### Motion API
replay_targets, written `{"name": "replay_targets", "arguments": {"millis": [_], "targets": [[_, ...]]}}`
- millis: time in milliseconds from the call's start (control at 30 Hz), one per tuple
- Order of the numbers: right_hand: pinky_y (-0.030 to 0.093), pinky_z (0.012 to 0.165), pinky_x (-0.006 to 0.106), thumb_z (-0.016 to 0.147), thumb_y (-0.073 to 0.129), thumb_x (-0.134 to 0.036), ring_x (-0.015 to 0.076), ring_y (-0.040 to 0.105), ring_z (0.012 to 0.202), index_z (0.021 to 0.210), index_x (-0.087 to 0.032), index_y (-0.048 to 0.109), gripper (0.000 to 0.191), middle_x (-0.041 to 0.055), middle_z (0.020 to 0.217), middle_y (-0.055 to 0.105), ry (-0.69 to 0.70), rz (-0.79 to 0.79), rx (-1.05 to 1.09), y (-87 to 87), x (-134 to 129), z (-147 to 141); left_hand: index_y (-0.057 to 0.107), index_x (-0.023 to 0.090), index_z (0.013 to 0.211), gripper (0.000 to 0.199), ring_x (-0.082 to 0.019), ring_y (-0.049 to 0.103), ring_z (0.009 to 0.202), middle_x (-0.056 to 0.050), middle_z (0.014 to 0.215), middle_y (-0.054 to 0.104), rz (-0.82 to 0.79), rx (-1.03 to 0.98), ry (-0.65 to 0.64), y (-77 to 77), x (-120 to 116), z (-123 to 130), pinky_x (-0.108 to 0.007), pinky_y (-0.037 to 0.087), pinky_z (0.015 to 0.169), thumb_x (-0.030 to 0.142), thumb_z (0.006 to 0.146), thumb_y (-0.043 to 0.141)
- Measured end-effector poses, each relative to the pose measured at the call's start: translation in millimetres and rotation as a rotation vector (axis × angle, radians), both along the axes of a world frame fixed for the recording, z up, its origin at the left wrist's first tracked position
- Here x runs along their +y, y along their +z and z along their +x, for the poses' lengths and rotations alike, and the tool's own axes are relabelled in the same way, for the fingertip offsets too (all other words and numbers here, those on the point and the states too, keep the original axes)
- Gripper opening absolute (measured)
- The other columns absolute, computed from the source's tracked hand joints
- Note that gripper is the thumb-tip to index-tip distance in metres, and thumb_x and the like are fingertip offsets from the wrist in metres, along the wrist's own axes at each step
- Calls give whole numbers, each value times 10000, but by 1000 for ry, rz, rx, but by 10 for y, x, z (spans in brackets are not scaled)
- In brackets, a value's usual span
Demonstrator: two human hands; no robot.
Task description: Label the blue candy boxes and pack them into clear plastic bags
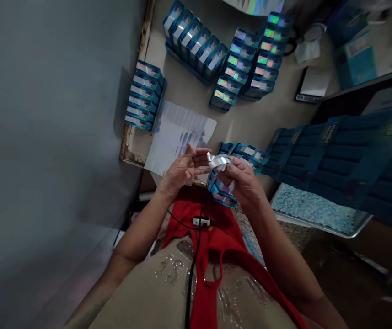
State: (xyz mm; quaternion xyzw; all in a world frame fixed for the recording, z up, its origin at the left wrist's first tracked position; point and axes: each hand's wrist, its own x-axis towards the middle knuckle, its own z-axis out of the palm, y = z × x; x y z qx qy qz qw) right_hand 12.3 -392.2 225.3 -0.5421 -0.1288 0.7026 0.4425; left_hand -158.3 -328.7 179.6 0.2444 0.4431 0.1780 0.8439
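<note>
A shiny silver holographic strip (219, 161), curled like a peeled sticker, is pinched between the fingers of my right hand (244, 182). My left hand (187, 165) is open, its fingers stretched toward the strip's left end; whether they touch it I cannot tell. Under and behind my right hand lie blue boxes (223, 194), partly hidden by it. A whitish sticker sheet (178, 132) with rows of strips lies just beyond my left hand, hanging slightly over the table's front edge.
Rows of blue boxes (196, 39) with shiny labels stand on the table (237, 130). More blue boxes (144, 96) line the left edge. Large blue packages (329, 155) are stacked at right above a metal tray (319, 212) of bluish bits. A grey wall (55, 114) closes the left side.
</note>
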Motion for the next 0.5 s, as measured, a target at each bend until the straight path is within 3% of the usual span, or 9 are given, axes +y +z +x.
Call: {"name": "replay_targets", "arguments": {"millis": [67, 167, 233, 333, 500], "targets": [[227, 483, 251, 687, 834, -592, 88, 239, 506, 843, -240, 621, 440, -82, 617, 372, 4, -25, -16, 9, -51, 23, 694, 196, 1165, 778, -279, 705, 1167, -174, 1307, 715, 106, 41, 35, 136, -63, 14, -411, 612, 925, 876, 871, 458], [305, 505, 256, 746, 795, -568, 104, 342, 532, 832, -245, 620, 377, -59, 648, 468, 42, -12, -126, 1, -136, 70, 674, 253, 1197, 555, -245, 659, 1241, -116, 1367, 681, 457, 280, 40, 313, -79, -28, -386, 555, 1034, 704, 873, 670], [351, 543, 262, 790, 770, -534, 117, 413, 576, 814, -241, 625, 328, -43, 686, 532, 93, 41, -237, 4, -189, 111, 707, 264, 1117, 367, -231, 642, 1255, -86, 1323, 694, 684, 407, -34, 420, -38, -58, -376, 521, 1077, 540, 879, 750], [355, 573, 268, 850, 733, -479, 124, 438, 599, 798, -238, 627, 268, -43, 673, 539, 189, 137, -428, 51, -251, 171, 751, 257, 978, 130, -217, 676, 1158, -64, 1156, 741, 916, 441, -169, 552, 46, -44, -367, 520, 1059, 364, 904, 747], [333, 560, 270, 922, 660, -450, 128, 431, 574, 827, -240, 617, 235, -49, 628, 512, 310, 204, -658, 180, -326, 227, 773, 241, 990, 115, -205, 718, 986, -49, 1006, 772, 1159, 395, -367, 606, 51, 98, -347, 557, 947, 285, 886, 752]]}}
